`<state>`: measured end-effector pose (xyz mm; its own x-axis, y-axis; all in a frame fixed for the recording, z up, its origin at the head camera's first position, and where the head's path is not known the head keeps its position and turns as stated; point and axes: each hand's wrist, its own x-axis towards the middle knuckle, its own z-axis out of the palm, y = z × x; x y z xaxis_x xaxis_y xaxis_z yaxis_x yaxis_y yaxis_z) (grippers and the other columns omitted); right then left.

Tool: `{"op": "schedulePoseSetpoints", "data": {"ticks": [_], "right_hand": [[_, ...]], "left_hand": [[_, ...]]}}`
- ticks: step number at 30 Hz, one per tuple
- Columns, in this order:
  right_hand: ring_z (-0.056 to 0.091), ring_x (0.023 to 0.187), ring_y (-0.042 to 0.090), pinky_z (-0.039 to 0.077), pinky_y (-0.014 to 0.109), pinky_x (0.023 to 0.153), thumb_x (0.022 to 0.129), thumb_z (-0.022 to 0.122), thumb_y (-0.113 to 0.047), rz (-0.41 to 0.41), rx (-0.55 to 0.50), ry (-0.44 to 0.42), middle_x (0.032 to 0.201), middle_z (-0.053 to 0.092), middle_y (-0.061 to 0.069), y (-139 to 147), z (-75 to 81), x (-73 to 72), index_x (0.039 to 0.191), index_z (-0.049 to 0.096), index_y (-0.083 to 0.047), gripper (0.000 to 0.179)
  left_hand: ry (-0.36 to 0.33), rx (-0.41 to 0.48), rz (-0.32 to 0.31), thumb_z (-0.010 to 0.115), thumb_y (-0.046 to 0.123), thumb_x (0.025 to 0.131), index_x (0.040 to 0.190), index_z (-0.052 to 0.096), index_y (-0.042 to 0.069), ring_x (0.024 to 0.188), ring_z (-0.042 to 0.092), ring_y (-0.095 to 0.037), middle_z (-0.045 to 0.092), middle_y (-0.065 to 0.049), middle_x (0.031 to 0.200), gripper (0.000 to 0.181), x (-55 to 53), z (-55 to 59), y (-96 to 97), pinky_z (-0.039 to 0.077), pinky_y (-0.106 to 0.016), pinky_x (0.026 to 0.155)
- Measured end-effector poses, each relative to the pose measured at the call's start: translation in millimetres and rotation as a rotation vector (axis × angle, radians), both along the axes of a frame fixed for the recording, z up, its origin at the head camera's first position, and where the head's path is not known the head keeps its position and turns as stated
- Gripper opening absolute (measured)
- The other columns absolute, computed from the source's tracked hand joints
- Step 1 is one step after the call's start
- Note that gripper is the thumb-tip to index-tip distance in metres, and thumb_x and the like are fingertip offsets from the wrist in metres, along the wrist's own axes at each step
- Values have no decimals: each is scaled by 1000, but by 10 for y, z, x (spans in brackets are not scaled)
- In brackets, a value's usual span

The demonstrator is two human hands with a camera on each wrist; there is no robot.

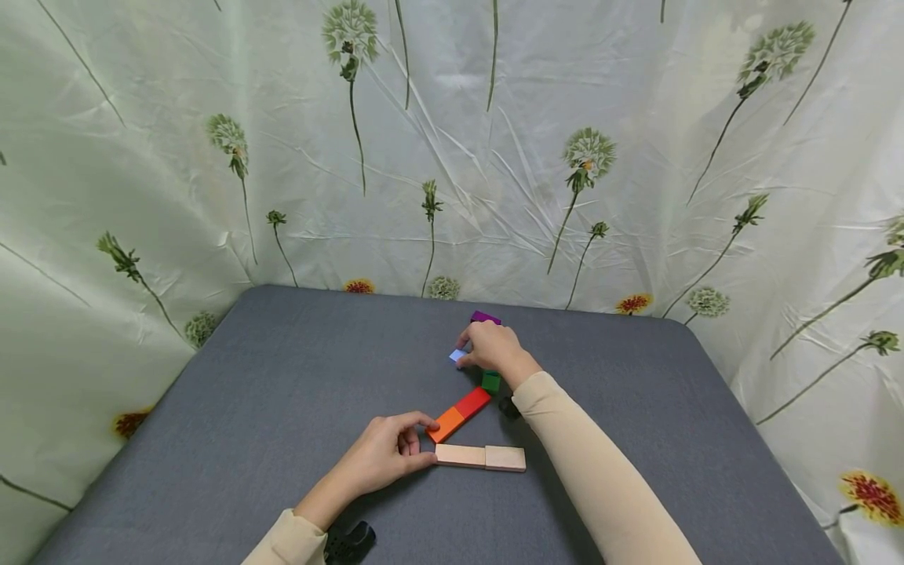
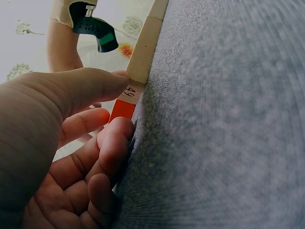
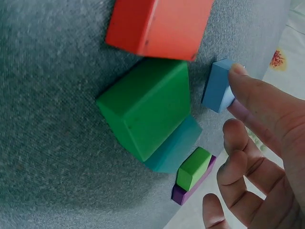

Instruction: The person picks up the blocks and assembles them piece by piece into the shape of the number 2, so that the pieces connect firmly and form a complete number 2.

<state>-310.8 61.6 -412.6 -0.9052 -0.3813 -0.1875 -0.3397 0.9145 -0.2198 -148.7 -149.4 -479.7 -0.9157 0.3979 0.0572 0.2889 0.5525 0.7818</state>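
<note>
On the grey fabric-topped desk [image 1: 318,353], the right hand [image 1: 494,347] pinches a light-blue rectangular painted block [image 3: 218,87]; the left hand [image 1: 384,453], thumb and index parted, touches a plain wooden slab [image 1: 461,455] and an orange rectangular painted block [image 1: 446,425]. Uneven pressure could shift those two; the right hand, dipping, might skew the green painted block [image 3: 143,105].

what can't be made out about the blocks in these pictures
- Light green block: hidden in head view by the right hand.
- Red block: cut off by right wrist view's top edge.
- Farther wooden block: cut off by left wrist view's top edge.
</note>
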Motion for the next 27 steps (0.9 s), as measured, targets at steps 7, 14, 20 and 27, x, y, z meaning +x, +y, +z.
{"op": "schedulePoseSetpoints", "data": {"ticks": [7, 14, 20, 27], "right_hand": [[70, 95, 20, 57, 44, 89, 94, 85, -36, -37, -6, -32, 115, 78, 4, 48, -4, -44, 128, 79, -22, 37], [71, 109, 27, 58, 47, 94, 95, 84, -37, -54, 9, -23, 128, 76, 7, 99, -12, -77, 129, 78, -23, 37], [70, 124, 31, 56, 51, 102, 96, 83, -35, -53, -6, -11, 139, 73, 9, 141, -12, -70, 130, 78, -20, 37], [69, 121, 31, 56, 51, 101, 96, 83, -34, -73, 4, -47, 140, 71, 11, 190, 35, -67, 130, 78, -21, 37]], "left_hand": [[3, 1, -7, 88, 23, 91, 122, 74, 19, 60, 51, 1, 61, 12, 74, 34, -1, -1, -5, 45, -20, 56], [9, 5, 0, 89, 23, 91, 122, 75, 20, 59, 51, 1, 60, 12, 73, 34, -1, -6, -4, 44, -20, 55], [17, 7, 0, 89, 24, 91, 121, 75, 19, 59, 50, 1, 60, 12, 73, 34, -1, -10, 0, 44, -20, 55], [7, -7, 4, 88, 23, 91, 122, 75, 19, 60, 51, 1, 60, 12, 74, 34, 1, -2, -1, 44, -20, 56]]}}
